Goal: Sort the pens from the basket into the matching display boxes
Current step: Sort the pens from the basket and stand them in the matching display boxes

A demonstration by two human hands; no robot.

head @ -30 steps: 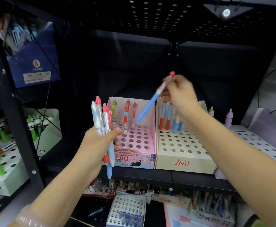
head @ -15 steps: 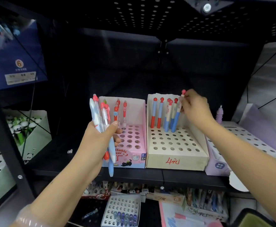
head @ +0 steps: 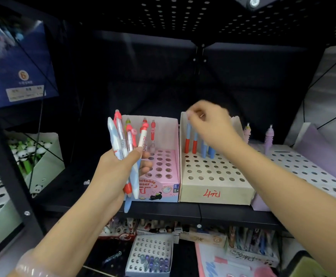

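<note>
Your left hand (head: 115,170) grips a bundle of red, white and blue plastic pens (head: 123,148), long axes near upright, caps up, before the pink cardboard display box (head: 163,182); your right hand (head: 211,124), blurred, hovers over the beige perforated box (head: 213,188) on the black metal shelf (head: 203,213); I cannot tell its grip.

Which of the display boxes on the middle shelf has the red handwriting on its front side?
The beige box, standing between the pink box and the lilac one. Its plain front carries red handwritten marks; the pink box has printed text and a cat picture.
</note>
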